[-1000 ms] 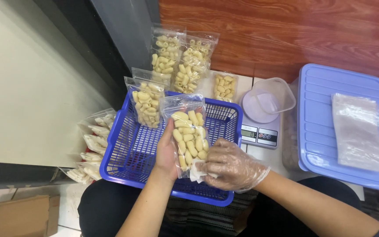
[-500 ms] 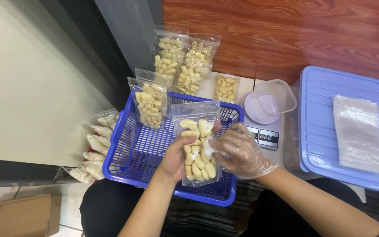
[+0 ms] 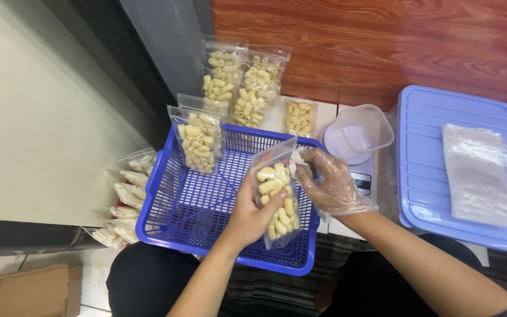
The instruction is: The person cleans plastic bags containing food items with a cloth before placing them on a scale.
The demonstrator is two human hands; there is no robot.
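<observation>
My left hand (image 3: 249,218) grips a clear plastic bag of pale yellow snack pieces (image 3: 277,196) from below, over the right side of a blue plastic basket (image 3: 174,226). My right hand (image 3: 331,185), in a thin clear glove, pinches the bag's top edge. Another filled bag (image 3: 198,140) leans upright against the basket's far left wall.
More filled bags (image 3: 239,85) stand behind the basket, and several (image 3: 125,188) lie to its left. A clear plastic cup (image 3: 356,132) sits on a small scale (image 3: 364,179). To the right, a blue lidded box (image 3: 426,170) carries a stack of empty bags (image 3: 479,173).
The bag I hold has moved right and nearer to me within the basket. My right hand shifted from the bag's lower side to its top edge.
</observation>
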